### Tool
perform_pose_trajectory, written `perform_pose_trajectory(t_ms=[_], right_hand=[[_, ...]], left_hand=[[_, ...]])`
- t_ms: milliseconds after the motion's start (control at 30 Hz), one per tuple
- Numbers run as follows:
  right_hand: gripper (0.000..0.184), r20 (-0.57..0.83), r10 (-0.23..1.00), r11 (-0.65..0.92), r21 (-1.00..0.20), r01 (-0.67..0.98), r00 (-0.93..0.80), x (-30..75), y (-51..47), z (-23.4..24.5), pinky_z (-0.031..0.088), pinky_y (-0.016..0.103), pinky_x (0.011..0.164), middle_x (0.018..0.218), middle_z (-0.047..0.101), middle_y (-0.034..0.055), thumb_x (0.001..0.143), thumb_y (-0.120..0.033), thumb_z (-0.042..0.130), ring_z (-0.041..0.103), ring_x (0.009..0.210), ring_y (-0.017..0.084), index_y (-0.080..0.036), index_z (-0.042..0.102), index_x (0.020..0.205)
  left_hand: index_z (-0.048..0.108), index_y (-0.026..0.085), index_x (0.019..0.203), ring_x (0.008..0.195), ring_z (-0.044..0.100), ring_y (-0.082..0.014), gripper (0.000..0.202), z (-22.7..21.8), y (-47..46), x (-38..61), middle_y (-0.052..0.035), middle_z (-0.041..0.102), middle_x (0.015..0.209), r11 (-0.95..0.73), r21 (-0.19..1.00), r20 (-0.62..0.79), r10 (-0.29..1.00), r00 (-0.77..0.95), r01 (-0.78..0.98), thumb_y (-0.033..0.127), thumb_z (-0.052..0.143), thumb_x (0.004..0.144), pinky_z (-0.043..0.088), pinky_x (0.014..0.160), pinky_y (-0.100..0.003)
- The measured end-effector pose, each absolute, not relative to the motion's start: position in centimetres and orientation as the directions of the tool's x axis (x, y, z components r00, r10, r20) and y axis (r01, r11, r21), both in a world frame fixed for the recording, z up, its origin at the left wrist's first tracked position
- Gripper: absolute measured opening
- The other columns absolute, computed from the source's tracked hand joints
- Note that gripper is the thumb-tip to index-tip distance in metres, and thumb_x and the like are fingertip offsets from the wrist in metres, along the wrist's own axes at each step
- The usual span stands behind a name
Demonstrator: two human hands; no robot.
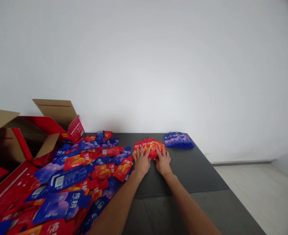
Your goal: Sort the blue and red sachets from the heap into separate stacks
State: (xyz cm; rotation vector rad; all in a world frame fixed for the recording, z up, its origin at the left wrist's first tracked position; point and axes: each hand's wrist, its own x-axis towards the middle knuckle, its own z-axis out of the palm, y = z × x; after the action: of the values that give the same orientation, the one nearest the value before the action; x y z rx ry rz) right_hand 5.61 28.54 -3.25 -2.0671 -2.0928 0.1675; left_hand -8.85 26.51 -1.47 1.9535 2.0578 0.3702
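Observation:
Both of my hands lie flat on a fanned row of red packets (149,146) on the dark table (195,169). My left hand (141,160) covers the row's left part, fingers stretched out. My right hand (162,161) rests beside it on the right part, fingers also spread. A row of blue packets (178,140) lies apart to the right, near the table's far corner.
A large loose pile of red and blue packets (80,169) covers the table's left side. An open cardboard box (23,140) with red flaps stands at the far left. A white wall rises behind the table; pale floor (261,195) lies to the right.

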Motion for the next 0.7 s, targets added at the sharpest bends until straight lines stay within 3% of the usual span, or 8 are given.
perform_pose_trajectory(t_ms=[333,700], right_hand=[[0.071,0.031,0.999,-0.004,-0.265,0.964,0.013,3.9,34.9,-4.3,0.02,0.055,0.11,0.163,0.014,0.0072,0.088,-0.035,0.05,0.016,0.145,0.04,-0.035,0.023,0.154],[0.077,0.062,0.998,0.011,-0.296,0.955,0.007,4.0,38.1,-5.1,0.017,0.056,0.112,0.163,0.013,0.0083,0.083,-0.032,0.054,0.013,0.146,0.041,-0.033,0.024,0.154]], left_hand=[[0.028,0.041,0.151,0.15,0.011,-0.0361,0.07,-2.5,33.3,-9.9,-0.001,0.016,0.164,0.078,0.394,-0.045,0.997,-0.066,0.916,0.035,0.053,0.086,0.008,0.118,-0.062],[0.028,0.042,0.151,0.15,0.007,-0.0359,0.071,-3.1,36.3,-9.8,0.0001,0.016,0.164,0.075,0.408,-0.029,0.997,-0.07,0.91,0.038,0.054,0.086,0.005,0.118,-0.063]])
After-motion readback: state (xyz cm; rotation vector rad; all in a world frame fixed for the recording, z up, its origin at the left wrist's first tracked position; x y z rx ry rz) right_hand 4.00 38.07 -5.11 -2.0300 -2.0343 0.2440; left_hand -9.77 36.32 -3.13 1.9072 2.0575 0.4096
